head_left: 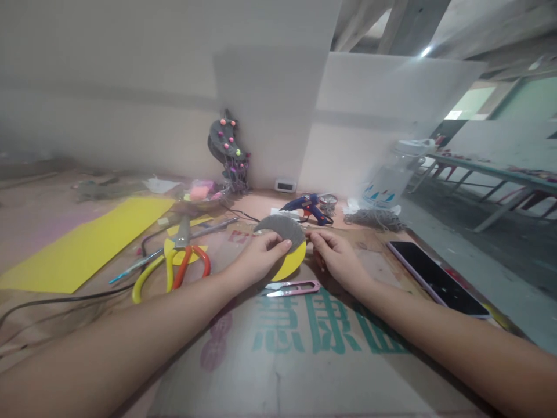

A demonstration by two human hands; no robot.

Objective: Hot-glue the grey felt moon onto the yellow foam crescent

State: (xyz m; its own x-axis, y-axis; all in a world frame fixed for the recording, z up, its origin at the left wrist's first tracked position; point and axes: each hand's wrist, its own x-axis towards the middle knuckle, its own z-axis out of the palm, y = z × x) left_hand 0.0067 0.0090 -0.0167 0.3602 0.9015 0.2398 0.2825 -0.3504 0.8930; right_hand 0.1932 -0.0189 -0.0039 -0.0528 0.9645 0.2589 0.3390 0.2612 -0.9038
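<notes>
A yellow paper disc point(292, 262) lies on the cardboard-covered table, with a grey glittery crescent point(282, 226) laid over its top. My left hand point(256, 259) rests on both pieces, its thumb pressing the crescent's lower edge and its fingers curled over them. At the crescent's right tip sits my right hand point(337, 255), whose fingertips pinch the edge. Small pink thread snips point(292, 287) lie just in front of the disc, between my wrists.
Large yellow and orange scissors point(174, 262) lie to the left, beside a long yellow paper sheet point(87, 241). A blue glue gun point(310, 207) lies behind the disc. A phone point(435, 278) rests at the right table edge, a finished grey ornament point(227, 145) leans on the wall.
</notes>
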